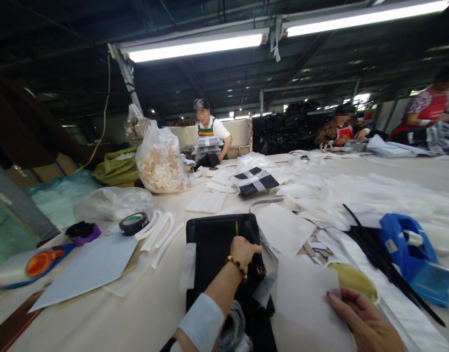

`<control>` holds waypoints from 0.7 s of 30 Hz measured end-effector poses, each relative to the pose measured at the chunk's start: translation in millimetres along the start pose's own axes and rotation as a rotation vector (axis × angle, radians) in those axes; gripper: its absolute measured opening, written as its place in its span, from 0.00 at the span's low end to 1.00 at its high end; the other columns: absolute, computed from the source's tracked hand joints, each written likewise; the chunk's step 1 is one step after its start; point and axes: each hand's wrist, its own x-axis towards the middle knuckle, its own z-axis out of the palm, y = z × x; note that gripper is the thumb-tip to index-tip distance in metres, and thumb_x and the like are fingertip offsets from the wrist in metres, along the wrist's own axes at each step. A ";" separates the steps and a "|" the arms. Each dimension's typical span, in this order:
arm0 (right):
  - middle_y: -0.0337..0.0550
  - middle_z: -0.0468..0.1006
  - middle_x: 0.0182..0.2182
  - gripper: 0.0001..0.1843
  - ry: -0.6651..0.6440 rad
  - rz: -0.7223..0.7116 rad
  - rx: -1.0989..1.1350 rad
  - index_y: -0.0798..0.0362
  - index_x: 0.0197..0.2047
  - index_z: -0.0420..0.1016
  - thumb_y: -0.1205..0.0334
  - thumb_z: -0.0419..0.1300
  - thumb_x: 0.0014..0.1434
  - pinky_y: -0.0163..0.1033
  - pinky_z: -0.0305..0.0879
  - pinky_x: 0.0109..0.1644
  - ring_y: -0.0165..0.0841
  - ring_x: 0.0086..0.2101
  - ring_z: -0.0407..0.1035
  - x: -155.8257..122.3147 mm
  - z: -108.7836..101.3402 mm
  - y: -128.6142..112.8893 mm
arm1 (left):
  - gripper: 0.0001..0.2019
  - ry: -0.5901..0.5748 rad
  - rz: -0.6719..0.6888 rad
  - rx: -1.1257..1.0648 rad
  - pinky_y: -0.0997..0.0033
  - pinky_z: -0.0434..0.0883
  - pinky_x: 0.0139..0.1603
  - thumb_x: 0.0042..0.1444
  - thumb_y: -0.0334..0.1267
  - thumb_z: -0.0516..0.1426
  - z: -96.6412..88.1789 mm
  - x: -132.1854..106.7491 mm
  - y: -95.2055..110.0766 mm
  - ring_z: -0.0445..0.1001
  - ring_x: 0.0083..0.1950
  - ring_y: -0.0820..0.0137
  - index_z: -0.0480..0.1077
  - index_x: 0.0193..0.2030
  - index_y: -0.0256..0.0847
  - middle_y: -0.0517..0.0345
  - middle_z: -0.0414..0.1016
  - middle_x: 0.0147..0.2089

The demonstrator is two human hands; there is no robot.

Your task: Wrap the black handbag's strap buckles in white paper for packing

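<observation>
A black bag (210, 244) lies flat in front of me, with a gold buckle near its right side and bundled clear plastic (234, 322) on its lower part. My left hand (242, 252) is over the bag, its fingers curled down and largely hidden. A thin yellow-gold strip (236, 227) shows just beyond the knuckles; whether the hand touches it is unclear. To the right, my right hand (364, 318) pinches the edge of a white paper sheet (307, 298), thumb on top. Another white sheet (285, 227) lies beyond it, beside the bag.
Right: a blue tape dispenser (408, 249), black strips (374, 249) and a yellow tape roll (352, 281). Left: black tape (133, 223), white strips (160, 234) and a pale blue sheet (96, 264). A wrapped black bag (256, 181) and filled plastic sack (162, 161) stand farther back. Several people work beyond.
</observation>
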 end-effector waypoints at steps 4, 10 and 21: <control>0.37 0.73 0.22 0.21 0.017 -0.191 -0.058 0.54 0.31 0.68 0.48 0.64 0.37 0.33 0.63 0.29 0.32 0.26 0.66 12.5 27.2 -6.5 | 0.16 -0.113 -0.068 -0.125 0.80 0.48 0.14 0.45 0.35 0.61 -17.0 -6.3 15.8 0.51 0.13 0.82 0.54 0.21 0.39 0.72 0.53 0.14; 0.34 0.69 0.17 0.17 -0.124 -0.179 0.031 0.53 0.27 0.66 0.51 0.63 0.37 0.34 0.55 0.23 0.29 0.20 0.61 31.3 76.2 -8.9 | 0.15 -0.151 -0.062 -0.198 0.79 0.47 0.13 0.46 0.39 0.60 -29.4 -9.4 19.5 0.55 0.13 0.81 0.56 0.20 0.39 0.69 0.56 0.13; 0.35 0.71 0.16 0.13 -0.318 -0.029 0.157 0.53 0.23 0.65 0.56 0.63 0.37 0.32 0.54 0.21 0.28 0.18 0.61 45.5 114.7 2.7 | 0.07 0.049 0.087 0.110 0.75 0.57 0.22 0.45 0.31 0.56 -35.2 -3.5 -5.7 0.65 0.22 0.74 0.63 0.19 0.37 0.58 0.67 0.20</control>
